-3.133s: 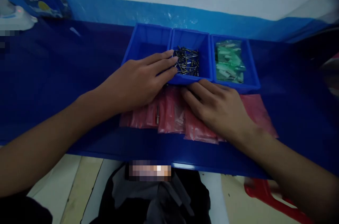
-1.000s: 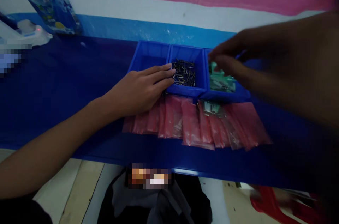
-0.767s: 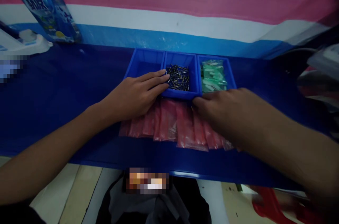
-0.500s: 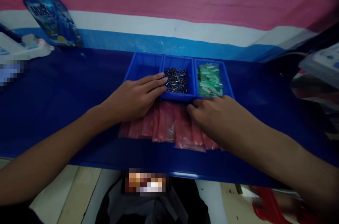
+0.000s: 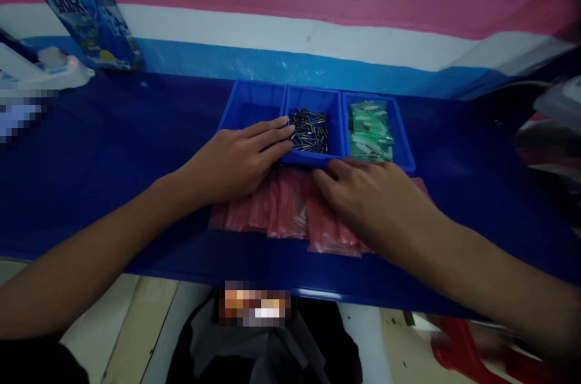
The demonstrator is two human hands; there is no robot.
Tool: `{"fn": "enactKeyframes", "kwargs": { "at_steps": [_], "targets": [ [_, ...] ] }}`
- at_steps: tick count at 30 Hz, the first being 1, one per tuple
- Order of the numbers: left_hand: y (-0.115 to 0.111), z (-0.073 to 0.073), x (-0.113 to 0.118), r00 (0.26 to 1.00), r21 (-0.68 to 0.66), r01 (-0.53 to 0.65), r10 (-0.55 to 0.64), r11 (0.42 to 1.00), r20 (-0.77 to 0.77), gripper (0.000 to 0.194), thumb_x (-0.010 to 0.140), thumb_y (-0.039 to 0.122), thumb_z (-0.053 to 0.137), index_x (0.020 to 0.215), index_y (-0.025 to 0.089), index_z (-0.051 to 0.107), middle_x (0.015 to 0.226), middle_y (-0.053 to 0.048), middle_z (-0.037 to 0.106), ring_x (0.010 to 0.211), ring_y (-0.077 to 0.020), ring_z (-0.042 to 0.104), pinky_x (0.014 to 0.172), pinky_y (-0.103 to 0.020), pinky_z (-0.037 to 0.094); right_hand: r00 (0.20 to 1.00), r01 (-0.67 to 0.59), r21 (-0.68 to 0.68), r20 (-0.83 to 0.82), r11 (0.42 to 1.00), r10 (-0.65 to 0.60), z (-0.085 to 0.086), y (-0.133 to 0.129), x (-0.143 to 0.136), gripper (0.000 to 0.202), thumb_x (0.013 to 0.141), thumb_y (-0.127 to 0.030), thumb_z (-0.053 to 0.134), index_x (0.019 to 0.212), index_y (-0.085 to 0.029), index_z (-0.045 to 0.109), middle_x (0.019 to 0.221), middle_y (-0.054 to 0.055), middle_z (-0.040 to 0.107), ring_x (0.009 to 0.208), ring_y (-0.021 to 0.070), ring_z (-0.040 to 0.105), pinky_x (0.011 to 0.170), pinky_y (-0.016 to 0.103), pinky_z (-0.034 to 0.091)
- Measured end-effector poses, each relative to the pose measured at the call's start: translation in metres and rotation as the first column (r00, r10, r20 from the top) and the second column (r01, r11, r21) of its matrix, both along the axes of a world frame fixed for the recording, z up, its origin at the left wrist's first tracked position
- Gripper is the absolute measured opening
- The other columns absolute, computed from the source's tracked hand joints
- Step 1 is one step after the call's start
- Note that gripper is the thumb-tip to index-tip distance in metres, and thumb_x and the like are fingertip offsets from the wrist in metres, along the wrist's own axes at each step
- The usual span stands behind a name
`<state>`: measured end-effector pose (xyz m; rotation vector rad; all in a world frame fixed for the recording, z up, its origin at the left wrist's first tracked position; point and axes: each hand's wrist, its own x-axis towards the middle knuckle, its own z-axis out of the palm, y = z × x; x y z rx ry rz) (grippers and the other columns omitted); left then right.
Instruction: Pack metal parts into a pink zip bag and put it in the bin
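Note:
My left hand (image 5: 247, 160) lies with fingers stretched out over the front of a blue bin, its fingertips at the edge of a pile of small dark metal screws or pins (image 5: 310, 131) in the middle blue bin (image 5: 313, 159). My right hand (image 5: 370, 187) is closed, fingers curled down at the front edge of the right blue bin (image 5: 405, 145); its fingertips are hidden. Beneath both hands, several red-tinted clear plastic bags (image 5: 290, 211) lie overlapped in a row. Green-tinted packets (image 5: 371, 127) with pale pieces fill the right bin.
The left blue bin (image 5: 258, 100) shows a bare inner wall. A blue detergent pouch (image 5: 88, 21) leans on the striped backdrop, near a white power strip (image 5: 68, 72). The blue table's front edge (image 5: 327, 294) runs above my lap. A red stool (image 5: 458, 341) stands lower right.
The view has tilted and shifted slightly, so the bins appear higher and further right. My right hand has moved slightly left along the bins' front edge; my left hand keeps nearly the same place.

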<state>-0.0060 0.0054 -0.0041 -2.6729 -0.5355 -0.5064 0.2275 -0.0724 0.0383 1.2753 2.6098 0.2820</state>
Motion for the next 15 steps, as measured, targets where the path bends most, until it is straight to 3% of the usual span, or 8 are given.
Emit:
{"fn": "enactKeyframes", "kwargs": {
  "at_steps": [4,9,12,15],
  "targets": [
    [-0.001,0.001,0.001,1.0,-0.016,-0.015,0.015,1.0,-0.007,0.035,0.1,0.012,0.053,0.134,0.012,0.062,0.147,-0.01,0.062,0.14,-0.0242,0.059,0.105,-0.036,0.063,0.999,0.035,-0.03,0.0,0.999,-0.035,-0.007,-0.001,-0.005,0.021,0.089,-0.001,0.056,0.098,-0.013,0.07,0.095,0.015,0.075,0.083,0.0224,0.068,0.064,0.03,0.043],
    [-0.001,0.001,0.0,1.0,-0.051,-0.001,0.001,0.999,-0.002,0.036,0.1,0.011,0.053,0.136,0.011,0.06,0.149,-0.012,0.06,0.141,-0.0247,0.058,0.107,-0.037,0.061,0.972,-0.029,-0.04,-0.235,0.999,0.019,-0.009,0.002,-0.001,0.027,0.088,0.0,0.053,0.1,-0.014,0.071,0.102,0.013,0.073,0.087,0.024,0.069,0.071,0.034,0.05],
    [0.0,0.002,-0.001,1.0,-0.08,0.009,-0.009,0.997,-0.001,0.035,0.102,0.015,0.052,0.136,0.011,0.059,0.149,-0.012,0.059,0.143,-0.0248,0.056,0.109,-0.037,0.06,0.801,-0.083,-0.117,-0.599,0.99,-0.004,0.001,0.002,0.004,0.028,0.088,-0.003,0.057,0.104,-0.019,0.075,0.108,0.006,0.075,0.087,0.0174,0.07,0.075,0.029,0.055],
    [0.0,0.003,-0.001,1.0,-0.077,0.008,-0.008,0.997,-0.001,0.033,0.103,0.017,0.052,0.134,0.012,0.06,0.149,-0.011,0.06,0.143,-0.0244,0.056,0.109,-0.036,0.06,0.547,-0.136,-0.359,-0.805,0.924,-0.232,0.011,0.003,0.006,0.022,0.084,-0.01,0.07,0.1,-0.024,0.078,0.1,0.0,0.078,0.08,0.0141,0.072,0.071,0.026,0.059]
  ]
}}
